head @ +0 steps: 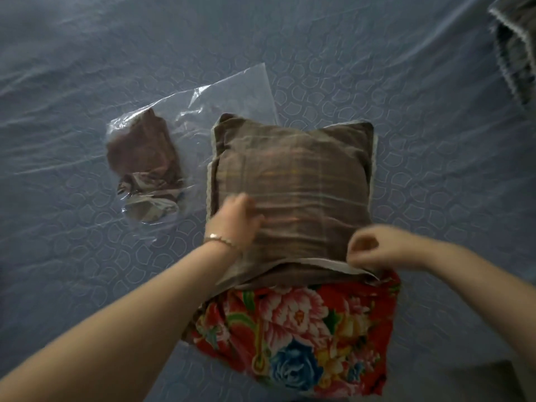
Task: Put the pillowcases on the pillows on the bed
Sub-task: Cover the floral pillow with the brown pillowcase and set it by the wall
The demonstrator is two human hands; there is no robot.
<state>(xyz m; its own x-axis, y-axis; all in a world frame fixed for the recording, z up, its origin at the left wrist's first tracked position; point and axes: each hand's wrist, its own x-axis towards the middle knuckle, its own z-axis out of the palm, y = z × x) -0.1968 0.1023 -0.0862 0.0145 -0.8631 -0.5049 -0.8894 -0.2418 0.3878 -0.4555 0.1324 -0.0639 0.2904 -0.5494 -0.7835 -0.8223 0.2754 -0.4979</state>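
A red floral pillow (298, 335) lies on the bed in front of me, its far part inside a brown plaid pillowcase (293, 181). My left hand (236, 220) rests with fingers spread on the case's near left part. My right hand (369, 248) pinches the pale open hem of the case at its near right corner. The pillow's near half sticks out of the opening, uncovered.
A clear plastic bag (150, 166) with folded brown fabric inside lies to the left of the pillow on the blue quilted bedspread (435, 140). Another grey-brown fabric piece with a pale trim (516, 53) lies at the far right corner.
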